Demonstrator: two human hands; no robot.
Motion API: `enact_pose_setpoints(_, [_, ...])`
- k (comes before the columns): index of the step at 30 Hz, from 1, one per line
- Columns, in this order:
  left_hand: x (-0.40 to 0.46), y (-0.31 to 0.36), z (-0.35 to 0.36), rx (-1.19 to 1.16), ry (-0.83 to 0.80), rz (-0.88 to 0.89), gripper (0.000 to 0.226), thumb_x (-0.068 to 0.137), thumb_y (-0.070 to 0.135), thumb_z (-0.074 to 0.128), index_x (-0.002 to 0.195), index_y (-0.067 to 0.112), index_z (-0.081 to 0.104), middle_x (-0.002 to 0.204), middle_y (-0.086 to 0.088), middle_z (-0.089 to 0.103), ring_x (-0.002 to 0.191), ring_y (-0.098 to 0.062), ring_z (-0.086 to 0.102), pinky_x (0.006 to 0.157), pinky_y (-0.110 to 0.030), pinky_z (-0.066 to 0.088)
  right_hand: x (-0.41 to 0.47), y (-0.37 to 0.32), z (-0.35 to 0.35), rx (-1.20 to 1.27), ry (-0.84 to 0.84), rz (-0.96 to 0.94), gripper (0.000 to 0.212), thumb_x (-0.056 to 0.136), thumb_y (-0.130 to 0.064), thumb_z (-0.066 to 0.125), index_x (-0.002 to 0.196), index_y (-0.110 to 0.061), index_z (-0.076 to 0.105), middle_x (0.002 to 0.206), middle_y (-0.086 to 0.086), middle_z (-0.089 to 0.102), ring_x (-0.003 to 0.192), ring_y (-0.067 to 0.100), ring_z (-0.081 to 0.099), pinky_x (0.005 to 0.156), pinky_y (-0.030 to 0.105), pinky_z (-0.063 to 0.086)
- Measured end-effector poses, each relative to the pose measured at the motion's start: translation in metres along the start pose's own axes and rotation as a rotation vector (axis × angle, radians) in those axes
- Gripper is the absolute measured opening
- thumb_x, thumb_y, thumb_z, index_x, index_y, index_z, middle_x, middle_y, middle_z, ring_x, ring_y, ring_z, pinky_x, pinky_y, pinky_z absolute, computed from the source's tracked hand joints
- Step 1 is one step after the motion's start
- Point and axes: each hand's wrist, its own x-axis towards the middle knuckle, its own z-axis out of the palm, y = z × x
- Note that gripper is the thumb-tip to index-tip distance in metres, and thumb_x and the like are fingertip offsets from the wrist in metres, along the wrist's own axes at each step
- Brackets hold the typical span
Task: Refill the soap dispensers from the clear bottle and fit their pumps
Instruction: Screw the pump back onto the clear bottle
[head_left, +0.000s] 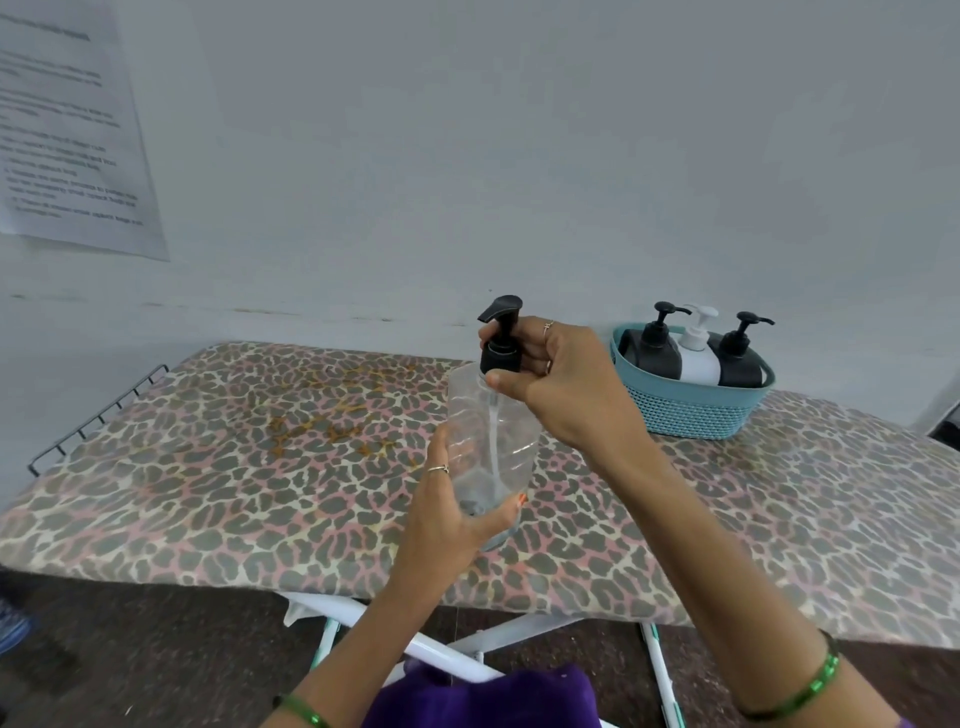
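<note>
A clear bottle (488, 431) is held above the leopard-print board (249, 467), nearly upright, with little liquid visible inside. My left hand (452, 514) grips its base. A black pump (501, 338) sits in its neck, its tube running down inside. My right hand (556, 379) is closed around the pump's collar. Three dispensers stand in a teal basket (691, 410) at the back right: a black one (654, 348), a white one (698, 353) and another black one (740, 358), each with a pump fitted.
The board rests on a white folding frame (467, 644), with a wire rack (98, 415) at its left end. A printed sheet (67, 130) hangs on the wall at upper left. Purple cloth (493, 696) lies at the bottom edge.
</note>
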Motion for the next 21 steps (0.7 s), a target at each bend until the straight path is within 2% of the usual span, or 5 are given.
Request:
enact_pose_setpoints(4, [-0.003,0.000,0.000,-0.017,0.007,0.011,0.114,0.068,0.047,0.083,0.149,0.032,0.005,0.141,0.013,0.032,0.129,-0.001,0.032,0.102,-0.017,0.030,-0.004,-0.002,-0.002,-0.187,-0.087,-0.040,0.039,0.090,-0.017,0.064,0.125,-0.026,0.052,0.124,-0.005,0.060,0.114,0.005,0.056,0.104,0.031,0.042])
enact_pose_setpoints(8, [-0.006,0.002,-0.002,-0.050,0.000,-0.002,0.107,0.065,0.051,0.077,0.139,0.043,0.000,0.136,0.023,0.023,0.129,0.008,0.022,0.091,0.008,0.019,-0.025,0.009,0.010,-0.256,-0.112,-0.024,0.082,0.081,-0.040,0.072,0.145,-0.035,0.022,0.142,-0.012,0.038,0.119,-0.006,0.033,0.095,0.017,0.027])
enact_pose_setpoints(12, [-0.007,0.001,-0.003,-0.035,-0.033,0.016,0.107,0.065,0.061,0.076,0.145,0.043,0.008,0.151,0.016,0.026,0.137,0.004,0.024,0.106,-0.010,0.026,-0.035,0.027,0.020,-0.191,0.042,0.075,0.103,0.071,-0.038,0.082,0.147,-0.030,0.013,0.136,-0.006,0.042,0.123,0.009,0.043,0.090,0.016,0.031])
enact_pose_setpoints(15, [-0.007,0.001,-0.003,-0.007,-0.053,0.002,0.115,0.062,0.068,0.075,0.151,0.024,0.017,0.151,0.002,0.039,0.137,-0.008,0.038,0.112,-0.032,0.036,-0.047,0.037,0.027,-0.157,0.143,0.165,0.094,0.070,-0.033,0.083,0.142,-0.024,0.023,0.115,-0.018,0.042,0.109,0.002,0.042,0.080,0.002,0.031])
enact_pose_setpoints(21, [-0.004,0.001,-0.002,0.026,-0.055,-0.005,0.110,0.069,0.039,0.084,0.153,0.021,0.016,0.146,0.006,0.042,0.120,0.004,0.038,0.099,-0.014,0.031,-0.053,0.051,0.034,-0.091,0.236,0.282,0.055,0.068,-0.041,0.082,0.105,-0.022,0.046,0.094,-0.016,0.053,0.086,-0.001,0.053,0.066,0.013,0.042])
